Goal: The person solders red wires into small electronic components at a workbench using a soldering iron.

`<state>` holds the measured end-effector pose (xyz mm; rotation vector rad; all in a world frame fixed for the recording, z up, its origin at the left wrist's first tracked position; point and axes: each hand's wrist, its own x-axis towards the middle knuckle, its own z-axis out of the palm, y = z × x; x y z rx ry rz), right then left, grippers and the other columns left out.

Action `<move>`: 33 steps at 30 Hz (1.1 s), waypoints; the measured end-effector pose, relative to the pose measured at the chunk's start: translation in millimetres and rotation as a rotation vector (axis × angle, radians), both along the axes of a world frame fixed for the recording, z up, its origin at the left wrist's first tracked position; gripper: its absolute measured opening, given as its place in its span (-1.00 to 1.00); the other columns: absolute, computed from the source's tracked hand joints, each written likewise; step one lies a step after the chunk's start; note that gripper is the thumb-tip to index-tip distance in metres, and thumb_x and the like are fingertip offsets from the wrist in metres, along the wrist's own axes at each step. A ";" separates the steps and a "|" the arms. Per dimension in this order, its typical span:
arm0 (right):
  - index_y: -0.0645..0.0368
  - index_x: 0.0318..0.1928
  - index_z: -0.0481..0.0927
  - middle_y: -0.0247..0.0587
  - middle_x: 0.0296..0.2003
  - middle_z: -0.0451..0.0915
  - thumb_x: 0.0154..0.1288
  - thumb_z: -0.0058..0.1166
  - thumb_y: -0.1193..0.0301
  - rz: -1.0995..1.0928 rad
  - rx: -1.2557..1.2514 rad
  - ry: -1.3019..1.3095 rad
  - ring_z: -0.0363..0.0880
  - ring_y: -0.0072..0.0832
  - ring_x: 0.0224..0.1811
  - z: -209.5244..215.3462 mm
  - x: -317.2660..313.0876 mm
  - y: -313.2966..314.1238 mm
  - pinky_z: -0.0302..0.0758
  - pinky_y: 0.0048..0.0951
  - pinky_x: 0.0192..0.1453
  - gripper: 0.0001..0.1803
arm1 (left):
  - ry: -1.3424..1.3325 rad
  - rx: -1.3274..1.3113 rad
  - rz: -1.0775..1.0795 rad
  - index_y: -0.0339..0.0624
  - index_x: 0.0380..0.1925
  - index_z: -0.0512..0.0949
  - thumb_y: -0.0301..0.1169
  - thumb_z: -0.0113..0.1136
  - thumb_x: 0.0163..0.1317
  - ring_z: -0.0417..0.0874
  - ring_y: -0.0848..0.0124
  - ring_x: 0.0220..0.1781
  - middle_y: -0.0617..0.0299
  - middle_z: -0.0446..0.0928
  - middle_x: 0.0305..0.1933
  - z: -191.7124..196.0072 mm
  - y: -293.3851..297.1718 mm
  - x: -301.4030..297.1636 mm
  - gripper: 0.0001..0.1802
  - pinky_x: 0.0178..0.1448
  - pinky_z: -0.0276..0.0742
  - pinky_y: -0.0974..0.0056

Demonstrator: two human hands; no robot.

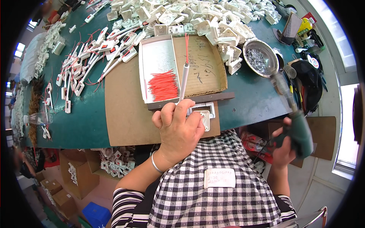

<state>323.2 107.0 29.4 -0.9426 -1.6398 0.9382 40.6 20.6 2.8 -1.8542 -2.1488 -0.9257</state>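
Observation:
My left hand (178, 127) is closed over a small white plastic housing (205, 120) at the table's front edge, its fingers pressing down on it. A white tube (184, 81) with red wires (187, 47) out of its far end extends away from under those fingers. In my right hand (284, 149), off the table's front edge, is a green power screwdriver (302, 133), blurred by motion. Its nose points toward a round metal bowl (271, 57) of small screws. A shallow cardboard tray beyond my left hand contains a bundle of short red wires (163, 86).
A heap of white plastic housings (167, 17) covers the far table. Wired white pieces (106, 45) lie at the left. A dark bar (228, 95) runs along the tray's near edge. Tools and a black cap (308, 76) crowd the right. Cardboard boxes (78, 174) stand below.

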 end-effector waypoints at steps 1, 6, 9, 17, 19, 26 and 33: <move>0.36 0.10 0.39 -0.10 -0.12 0.56 0.31 -0.11 0.48 -0.084 0.008 -0.015 0.51 -0.56 -0.38 -0.6 -2.6 11.2 0.45 -0.56 -0.32 -0.63 | 0.002 0.000 -0.002 0.02 -0.58 0.52 -0.37 0.28 -0.15 0.25 0.30 0.01 0.41 0.38 -0.01 0.3 -0.4 0.3 -0.88 0.02 0.03 0.12; 0.35 0.13 0.32 0.03 -0.01 0.51 0.26 -0.11 0.55 -0.252 -0.092 0.071 0.50 -0.56 -0.48 -8.9 -5.0 36.6 0.45 -0.57 -0.36 -0.59 | 0.019 -0.028 0.000 0.04 -0.53 0.53 -0.37 0.29 -0.14 0.26 0.30 0.03 0.41 0.40 0.00 0.8 -2.6 -0.8 -0.87 0.04 0.04 0.12; 0.35 0.13 0.32 0.04 -0.03 0.52 0.26 -0.13 0.53 -0.200 -0.012 0.080 0.50 -0.55 -0.45 -7.7 -10.9 29.8 0.45 -0.57 -0.39 -0.58 | -0.001 0.015 -0.028 0.05 -0.48 0.55 -0.38 0.30 -0.14 0.33 0.30 -0.01 0.41 0.44 -0.07 5.4 -4.6 -5.3 -0.84 0.04 0.08 0.13; 0.45 0.10 0.34 0.05 -0.05 0.52 0.23 -0.19 0.47 -0.063 0.061 0.082 0.49 -0.51 -0.46 -14.0 -15.2 14.7 0.44 -0.53 -0.38 -0.56 | -0.011 -0.011 -0.201 -0.01 -0.43 0.58 -0.40 0.41 -0.24 0.37 0.24 -0.15 0.31 0.45 -0.20 0.5 -45.5 -40.0 -0.72 -0.05 0.27 0.14; 0.45 0.10 0.34 0.05 -0.05 0.52 0.23 -0.19 0.47 -0.030 0.055 0.098 0.49 -0.50 -0.45 -12.5 -21.9 11.9 0.44 -0.52 -0.38 -0.55 | -0.005 -0.015 -0.170 0.00 -0.41 0.58 -0.41 0.39 -0.19 0.37 0.27 -0.14 0.34 0.45 -0.20 -10.0 -46.1 -38.3 -0.74 -0.03 0.28 0.16; 0.45 0.11 0.32 -0.02 -0.03 0.51 0.27 -0.14 0.29 0.113 0.059 -0.038 0.49 -0.47 -0.44 -13.9 -17.7 -4.6 0.45 -0.46 -0.36 -0.49 | -0.131 0.113 -0.263 -0.04 -0.35 0.59 -0.48 0.40 -0.18 0.43 0.32 -0.24 0.38 0.48 -0.30 -3.0 -36.1 -43.4 -0.70 -0.17 0.36 0.26; 0.38 -0.13 0.52 -0.21 -0.47 0.60 0.19 0.08 0.27 0.253 -0.228 -0.060 0.58 -0.50 -0.45 -17.7 -10.0 -33.1 0.52 -0.51 -0.31 -0.61 | -0.244 0.092 -0.304 -0.14 -0.41 0.59 -0.56 0.40 -0.13 0.49 0.29 -0.43 0.25 0.50 -0.40 -3.3 -14.3 -23.8 -0.77 -0.31 0.45 0.25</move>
